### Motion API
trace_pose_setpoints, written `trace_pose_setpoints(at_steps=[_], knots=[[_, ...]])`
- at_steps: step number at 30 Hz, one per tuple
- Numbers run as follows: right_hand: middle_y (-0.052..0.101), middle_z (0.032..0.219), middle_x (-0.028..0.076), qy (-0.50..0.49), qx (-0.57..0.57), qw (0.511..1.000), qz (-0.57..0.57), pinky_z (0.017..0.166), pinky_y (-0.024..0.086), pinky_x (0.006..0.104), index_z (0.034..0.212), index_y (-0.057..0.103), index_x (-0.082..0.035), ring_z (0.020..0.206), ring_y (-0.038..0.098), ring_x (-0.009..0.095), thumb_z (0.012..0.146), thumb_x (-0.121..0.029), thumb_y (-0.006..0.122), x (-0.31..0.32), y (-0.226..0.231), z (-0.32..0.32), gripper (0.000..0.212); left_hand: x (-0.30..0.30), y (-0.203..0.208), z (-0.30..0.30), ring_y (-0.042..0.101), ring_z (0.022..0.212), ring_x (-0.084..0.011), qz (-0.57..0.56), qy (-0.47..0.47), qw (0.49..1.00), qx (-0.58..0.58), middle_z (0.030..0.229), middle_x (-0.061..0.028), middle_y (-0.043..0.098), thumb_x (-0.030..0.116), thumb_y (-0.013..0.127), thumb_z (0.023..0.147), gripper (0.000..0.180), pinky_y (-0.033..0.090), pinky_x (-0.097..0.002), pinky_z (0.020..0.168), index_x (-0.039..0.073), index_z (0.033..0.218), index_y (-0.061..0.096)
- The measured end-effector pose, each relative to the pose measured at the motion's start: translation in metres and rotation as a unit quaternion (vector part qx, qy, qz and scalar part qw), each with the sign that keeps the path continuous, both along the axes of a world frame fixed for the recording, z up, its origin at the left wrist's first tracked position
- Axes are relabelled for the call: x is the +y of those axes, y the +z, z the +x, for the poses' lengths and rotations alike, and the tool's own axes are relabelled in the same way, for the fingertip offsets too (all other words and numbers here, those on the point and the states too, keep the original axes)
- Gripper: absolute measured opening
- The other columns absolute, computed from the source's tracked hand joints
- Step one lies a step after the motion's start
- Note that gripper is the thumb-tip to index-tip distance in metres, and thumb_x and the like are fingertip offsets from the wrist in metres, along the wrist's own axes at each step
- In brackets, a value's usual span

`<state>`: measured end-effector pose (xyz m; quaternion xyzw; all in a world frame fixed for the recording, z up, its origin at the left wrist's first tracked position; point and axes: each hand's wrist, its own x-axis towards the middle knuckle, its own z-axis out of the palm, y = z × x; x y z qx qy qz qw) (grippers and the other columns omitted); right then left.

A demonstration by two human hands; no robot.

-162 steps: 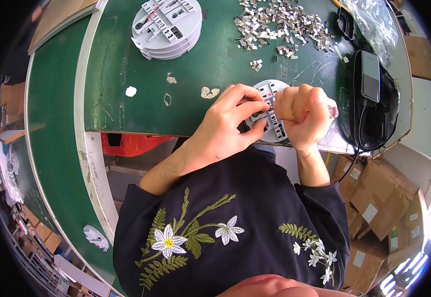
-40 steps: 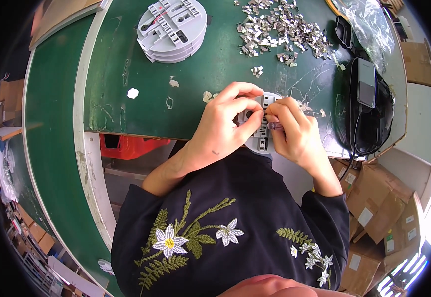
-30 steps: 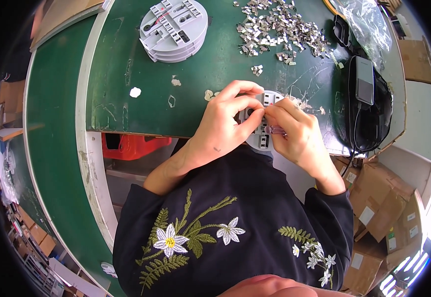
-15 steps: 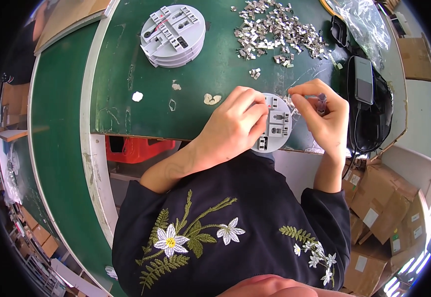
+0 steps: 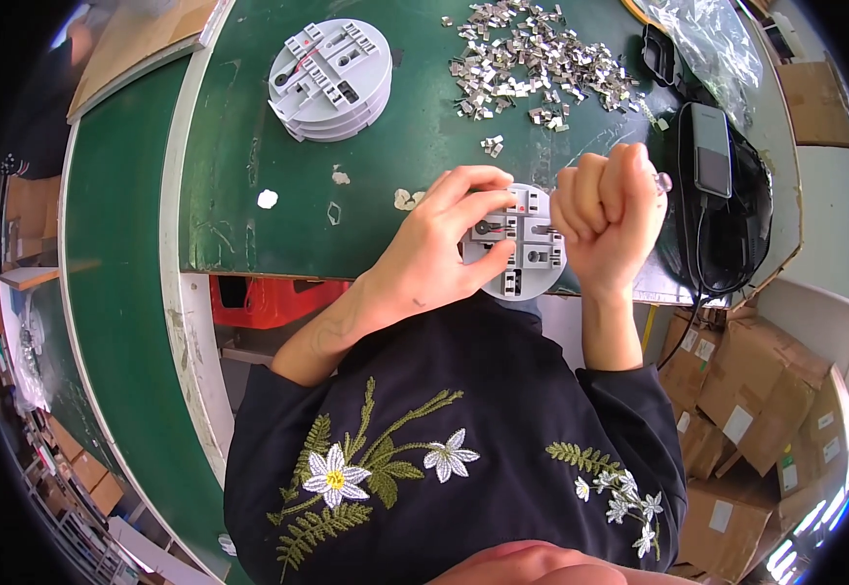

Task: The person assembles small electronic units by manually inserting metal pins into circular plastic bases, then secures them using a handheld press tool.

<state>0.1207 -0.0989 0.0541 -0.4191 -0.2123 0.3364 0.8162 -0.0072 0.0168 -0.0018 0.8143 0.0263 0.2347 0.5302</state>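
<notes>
A round grey plastic base (image 5: 539, 279) with slots and small metal clips lies at the table's front edge, before my body. My left hand (image 5: 439, 234) holds it from the left, thumb and fingers bent over its raised parts. My right hand (image 5: 604, 210) is closed in a fist at the base's right side, around a tool with a clear purplish handle (image 5: 663, 182). Only the handle's end shows; whether its tip meets the base is hidden behind the fist. Farther off is a heap of small metal clips (image 5: 532, 63), with a few loose clips (image 5: 492, 146) nearer me.
Several similar grey bases stand in a stack (image 5: 337, 83) at the far left of the green table (image 5: 220, 185). On the right are a black case (image 5: 751, 214), a grey power bank (image 5: 710, 151) with a cable, and clear plastic wrap (image 5: 712, 49). Cardboard boxes (image 5: 736, 390) fill the lower right.
My right hand has gone from a fingertip pinch, with the tool tucked in its palm, to a fist around the tool nearer the base. My left fingers have spread and shifted left.
</notes>
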Motion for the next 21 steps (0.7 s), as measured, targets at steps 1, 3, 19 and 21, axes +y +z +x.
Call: trace_pose_setpoints(at_steps=[1, 3, 19, 21], knots=[[0.034, 0.052, -0.002, 0.019, -0.014, 0.999, 0.022, 0.042, 0.022, 0.0212, 0.061, 0.038, -0.016, 0.048, 0.026, 0.008, 0.103, -0.026, 0.042, 0.003, -0.006, 0.001, 0.044, 0.000, 0.001, 0.000, 0.060, 0.098, -0.0222, -0.004, 0.009, 1.000, -0.006, 0.118, -0.0086, 0.062, -0.002, 0.073, 0.074, 0.032, 0.051, -0.0314, 0.082, -0.001, 0.106, 0.067], [0.035, 0.052, -0.002, 0.056, -0.043, 0.995, 0.066, 0.042, 0.021, 0.0221, 0.061, 0.040, -0.015, 0.048, 0.026, 0.009, 0.104, -0.028, 0.043, 0.006, -0.016, 0.003, 0.044, 0.000, 0.001, 0.000, 0.060, 0.103, -0.0231, -0.012, 0.026, 0.999, -0.019, 0.123, -0.0093, 0.061, 0.000, 0.075, 0.073, 0.039, 0.051, -0.0323, 0.086, 0.000, 0.111, 0.067], [0.036, 0.052, -0.001, 0.095, -0.058, 0.993, 0.032, 0.045, 0.021, 0.0260, 0.061, 0.038, -0.014, 0.049, 0.024, 0.010, 0.099, -0.024, 0.046, 0.011, -0.027, -0.006, 0.040, 0.004, -0.003, 0.000, 0.057, 0.102, -0.0266, -0.010, 0.003, 1.000, -0.010, 0.125, -0.0112, 0.060, 0.001, 0.076, 0.070, 0.047, 0.050, -0.0333, 0.087, -0.001, 0.116, 0.064], [0.035, 0.051, 0.000, 0.038, -0.101, 0.994, -0.020, 0.046, 0.021, 0.0265, 0.061, 0.039, -0.014, 0.049, 0.024, 0.010, 0.097, -0.023, 0.045, 0.014, -0.025, -0.018, 0.038, 0.004, -0.002, 0.000, 0.058, 0.102, -0.0267, -0.009, -0.002, 1.000, -0.012, 0.124, -0.0111, 0.060, 0.000, 0.076, 0.069, 0.048, 0.050, -0.0335, 0.087, -0.001, 0.115, 0.064]])
